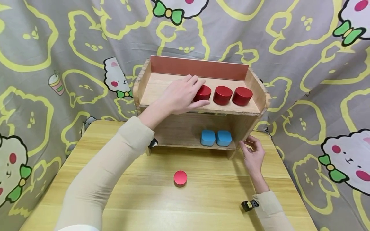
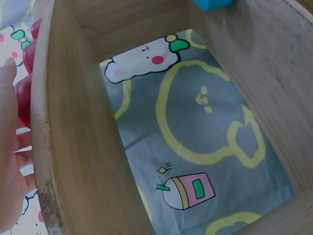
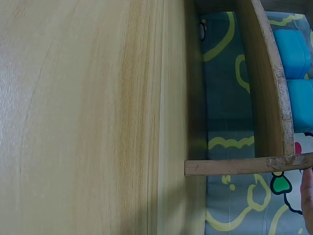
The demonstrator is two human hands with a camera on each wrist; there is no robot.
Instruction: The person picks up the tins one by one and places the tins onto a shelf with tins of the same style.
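On the top board of a small wooden shelf point(image 1: 202, 111), three red cylinders stand toward the right. My left hand point(image 1: 183, 94) grips the leftmost red cylinder point(image 1: 203, 92), thumb in front and fingers reaching behind. In the left wrist view, that hand point(image 2: 9, 147) shows only in part, beyond the shelf's top board. The middle cylinder point(image 1: 223, 95) and the right cylinder point(image 1: 242, 96) stand beside it. My right hand point(image 1: 254, 154) is at the shelf's right side panel, its fingertips touching near the front edge. A fingertip point(image 3: 307, 196) shows there in the right wrist view.
Two blue rounded blocks, one point(image 1: 207, 138) left of the other point(image 1: 224, 138), stand on the lower board's right part. Another red cylinder point(image 1: 180, 178) lies on the wooden table point(image 1: 150, 205) before the shelf. A patterned curtain point(image 1: 86, 48) hangs behind and around.
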